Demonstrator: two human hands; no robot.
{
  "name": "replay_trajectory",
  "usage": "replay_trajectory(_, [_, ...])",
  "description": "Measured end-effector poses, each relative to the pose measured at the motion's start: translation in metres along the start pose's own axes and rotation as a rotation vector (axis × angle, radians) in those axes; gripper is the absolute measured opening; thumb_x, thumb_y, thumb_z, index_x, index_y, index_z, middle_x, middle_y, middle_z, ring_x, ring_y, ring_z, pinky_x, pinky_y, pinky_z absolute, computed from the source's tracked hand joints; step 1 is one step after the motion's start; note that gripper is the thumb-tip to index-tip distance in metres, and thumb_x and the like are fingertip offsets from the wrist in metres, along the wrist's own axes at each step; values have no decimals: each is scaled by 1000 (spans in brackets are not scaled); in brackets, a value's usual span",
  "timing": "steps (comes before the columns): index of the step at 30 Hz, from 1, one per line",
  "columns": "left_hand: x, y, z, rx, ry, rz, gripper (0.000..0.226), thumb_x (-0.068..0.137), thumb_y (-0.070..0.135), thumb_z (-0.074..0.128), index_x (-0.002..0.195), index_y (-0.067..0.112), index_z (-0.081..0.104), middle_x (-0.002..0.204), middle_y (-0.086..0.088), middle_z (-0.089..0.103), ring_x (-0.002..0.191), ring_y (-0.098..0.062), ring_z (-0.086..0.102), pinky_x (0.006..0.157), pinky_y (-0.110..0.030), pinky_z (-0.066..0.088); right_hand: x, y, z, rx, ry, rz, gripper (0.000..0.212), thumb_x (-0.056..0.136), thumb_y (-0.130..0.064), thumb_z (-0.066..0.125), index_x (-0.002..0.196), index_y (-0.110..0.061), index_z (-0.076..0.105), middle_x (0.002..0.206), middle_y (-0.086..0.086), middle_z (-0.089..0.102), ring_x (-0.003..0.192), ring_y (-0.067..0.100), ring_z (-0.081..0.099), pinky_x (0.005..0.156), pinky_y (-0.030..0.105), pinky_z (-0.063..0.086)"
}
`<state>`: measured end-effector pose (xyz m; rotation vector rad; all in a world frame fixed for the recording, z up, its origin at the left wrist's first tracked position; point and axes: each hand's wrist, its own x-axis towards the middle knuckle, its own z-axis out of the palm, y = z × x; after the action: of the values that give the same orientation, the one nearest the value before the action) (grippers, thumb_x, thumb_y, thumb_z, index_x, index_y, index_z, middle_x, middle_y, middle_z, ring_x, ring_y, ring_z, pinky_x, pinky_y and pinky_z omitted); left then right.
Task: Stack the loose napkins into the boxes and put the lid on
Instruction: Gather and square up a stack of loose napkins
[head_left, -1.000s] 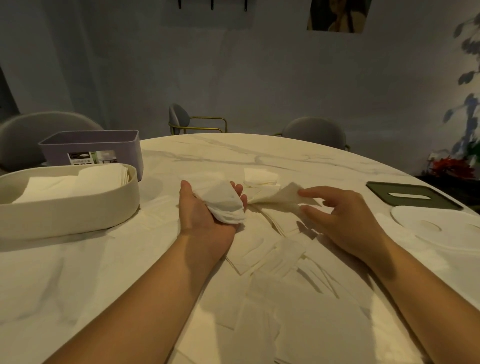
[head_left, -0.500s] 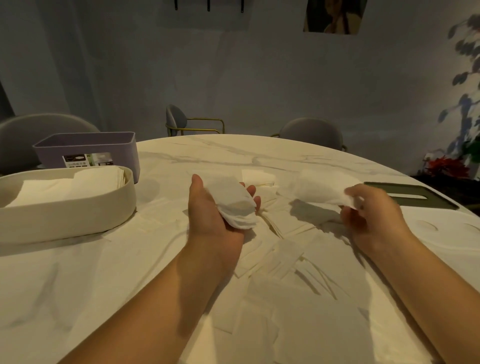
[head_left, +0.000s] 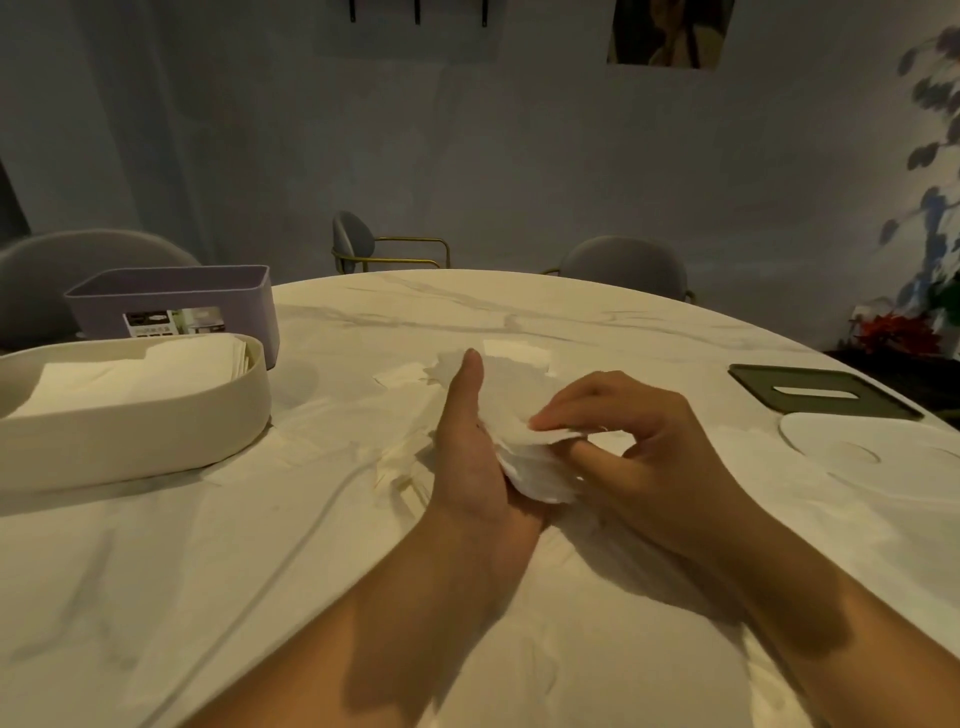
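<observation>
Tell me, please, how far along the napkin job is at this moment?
Done: the cream box already holds napkins. In hand: the left hand holds a pile and the right hand pinches its top napkin. Left: loose napkins lie on the table, the purple box hides its inside, and the dark lid and white lid lie off.

Dim room. Warm light from the left strikes the table (head_left: 519, 322); the wall (head_left: 519, 156) stays blue-grey. Soft shadow lies right of the purple box (head_left: 171, 296); leaf shadows mottle the wall's right side. The napkins (head_left: 519, 415) read brightest, edges smeared. Grainy; table rim bowed by the wide lens.
</observation>
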<state>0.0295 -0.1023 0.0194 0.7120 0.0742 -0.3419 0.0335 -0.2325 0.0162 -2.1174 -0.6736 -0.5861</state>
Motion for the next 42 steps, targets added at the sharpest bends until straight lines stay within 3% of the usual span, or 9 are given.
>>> replay_trajectory(5, [-2,3,1,-135,23,-9,49,88,49,52,117,11,60,97,-16,70,84,-33,65,72,-41,52,1,1,-11,11,-49,-22,16,78,-35,65,93,-39,69,101,-22,65,105,5,58,86,16,49])
replay_trajectory(9, [2,18,-1,-180,110,93,59,88,62,44,112,12,65,102,-18,71,93,-33,65,83,-40,50,7,15,-35,-43,94,61,13,88,-25,64,87,-37,65,100,-24,63,99,0,60,85,15,48])
replay_trajectory(14, [6,35,-13,-240,143,194,66,91,68,31,124,17,56,113,-18,68,97,-35,66,84,-45,52,7,31,-39,-87,-306,339,13,87,-22,62,80,-30,69,114,-17,61,103,9,58,99,33,48])
replay_trajectory(22, [10,37,-21,-203,158,189,65,92,68,28,115,17,61,112,-15,68,99,-32,64,76,-41,51,4,32,-36,-207,-537,359,18,91,-27,60,100,-38,70,132,-27,45,119,-1,45,98,15,36])
replay_trajectory(26, [12,36,-22,-213,143,194,66,91,67,31,126,17,57,117,-15,66,103,-32,63,75,-40,51,5,33,-36,-239,-504,332,22,90,-26,60,102,-43,66,130,-26,47,116,1,47,100,19,39])
replay_trajectory(30, [14,35,-22,-172,137,200,63,92,66,28,116,18,60,112,-14,67,100,-30,63,68,-39,49,4,33,-36,-256,-439,323,27,89,-26,62,113,-37,64,125,-23,54,111,0,50,100,20,40])
replay_trajectory(35, [15,33,-23,-132,149,199,58,91,67,29,100,21,62,107,-11,68,97,-29,64,77,-40,52,6,33,-24,-319,-362,379,30,81,-30,74,96,-43,51,121,-20,53,106,8,52,94,25,46])
replay_trajectory(39, [17,32,-23,-96,140,216,57,91,68,29,106,24,63,99,-9,68,87,-26,64,81,-40,53,8,31,-19,-344,-359,405,60,79,-29,76,128,-42,44,127,-22,48,106,3,45,87,18,42])
replay_trajectory(42, [18,31,-24,-75,138,220,57,91,68,30,104,24,63,96,-8,68,85,-25,64,79,-39,54,9,28,-15,-367,-358,433,56,83,-25,73,132,-38,48,139,-14,47,116,9,47,93,22,39])
